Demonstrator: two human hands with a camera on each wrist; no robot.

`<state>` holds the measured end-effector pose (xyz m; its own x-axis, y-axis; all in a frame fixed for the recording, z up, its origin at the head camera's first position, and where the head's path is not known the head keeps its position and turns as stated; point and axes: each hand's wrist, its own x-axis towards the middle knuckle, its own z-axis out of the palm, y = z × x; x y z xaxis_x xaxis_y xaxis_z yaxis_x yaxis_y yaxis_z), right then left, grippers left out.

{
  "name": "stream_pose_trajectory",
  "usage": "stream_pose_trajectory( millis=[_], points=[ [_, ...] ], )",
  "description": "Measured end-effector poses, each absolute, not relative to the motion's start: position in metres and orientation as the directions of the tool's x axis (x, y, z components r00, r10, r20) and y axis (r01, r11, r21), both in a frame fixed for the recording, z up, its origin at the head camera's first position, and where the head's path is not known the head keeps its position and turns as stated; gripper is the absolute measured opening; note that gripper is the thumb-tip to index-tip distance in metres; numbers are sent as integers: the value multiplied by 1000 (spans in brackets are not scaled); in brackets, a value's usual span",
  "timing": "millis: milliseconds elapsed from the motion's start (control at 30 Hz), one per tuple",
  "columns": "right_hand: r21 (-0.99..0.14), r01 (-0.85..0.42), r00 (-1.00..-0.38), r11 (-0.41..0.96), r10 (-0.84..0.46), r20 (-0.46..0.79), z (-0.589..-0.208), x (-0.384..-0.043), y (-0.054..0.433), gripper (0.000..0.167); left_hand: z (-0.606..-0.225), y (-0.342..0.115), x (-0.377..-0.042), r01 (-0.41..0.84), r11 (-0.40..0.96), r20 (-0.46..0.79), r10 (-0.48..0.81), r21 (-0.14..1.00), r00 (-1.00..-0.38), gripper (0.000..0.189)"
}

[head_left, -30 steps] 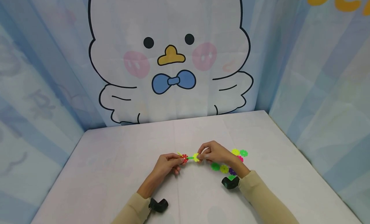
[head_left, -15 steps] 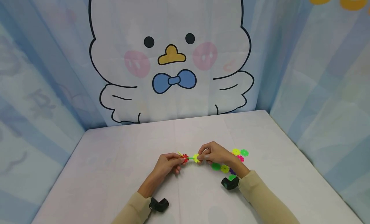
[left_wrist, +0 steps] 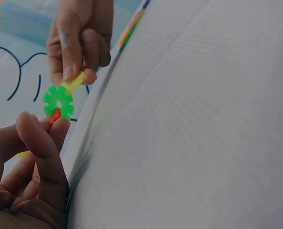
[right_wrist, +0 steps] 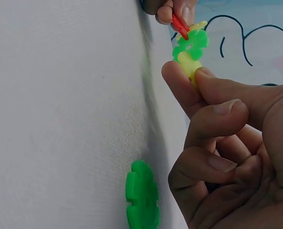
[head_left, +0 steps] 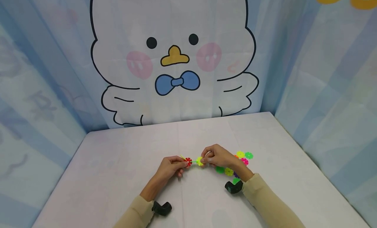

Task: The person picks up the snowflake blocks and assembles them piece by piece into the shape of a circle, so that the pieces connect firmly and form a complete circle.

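My left hand [head_left: 169,166] pinches a red notched plastic snowflake disc [head_left: 188,162] between thumb and fingers. Opposite it, a yellow snowflake disc [head_left: 199,161] is pinched by my right hand [head_left: 219,156]. A green snowflake disc [left_wrist: 58,102] bridges the two, its edge slotted with the red one on one side and the yellow one on the other. Behind the red disc, another yellow piece [right_wrist: 198,25] pokes out by the left fingers. The joined pieces are held up over the white table [head_left: 117,162].
Several loose discs lie under and beyond my right forearm, among them a green one [head_left: 219,169], a yellow one [head_left: 228,171] and a pink one [head_left: 244,161]. Black cameras [head_left: 162,209] sit at both wrists. A printed curtain [head_left: 176,103] stands behind the table's far edge.
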<state>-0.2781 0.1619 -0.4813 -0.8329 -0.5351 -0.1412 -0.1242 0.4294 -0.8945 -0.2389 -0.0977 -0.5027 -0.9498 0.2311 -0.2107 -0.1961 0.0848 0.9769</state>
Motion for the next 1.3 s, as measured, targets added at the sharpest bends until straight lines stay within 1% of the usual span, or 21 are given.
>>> stream_pose_trajectory(
  millis=[333, 633, 767, 967, 1300],
  points=[
    [-896, -115, -849, 429, -511, -135, -481, -276, 158, 14, -503, -99, -239, -190, 78, -204, 245, 979, -948, 16],
    [-908, -89, -859, 409, -494, -138, -482, -274, 157, 14, -506, -97, -240, -179, 35, -182, 211, 983, -960, 17],
    [-910, -101, -857, 401, -500, -125, -482, -274, 157, 17, -507, -96, -241, -179, 26, -180, 215, 984, -960, 17],
    [-892, -142, -867, 429, -489, -96, -480, -273, 157, 18, -506, -97, -240, -192, 14, -191, 226, 981, -955, 19],
    [-888, -142, -865, 438, -491, -105, -477, -271, 155, 20, -507, -96, -241, -164, 14, -164, 197, 986, -967, 26]
  ],
)
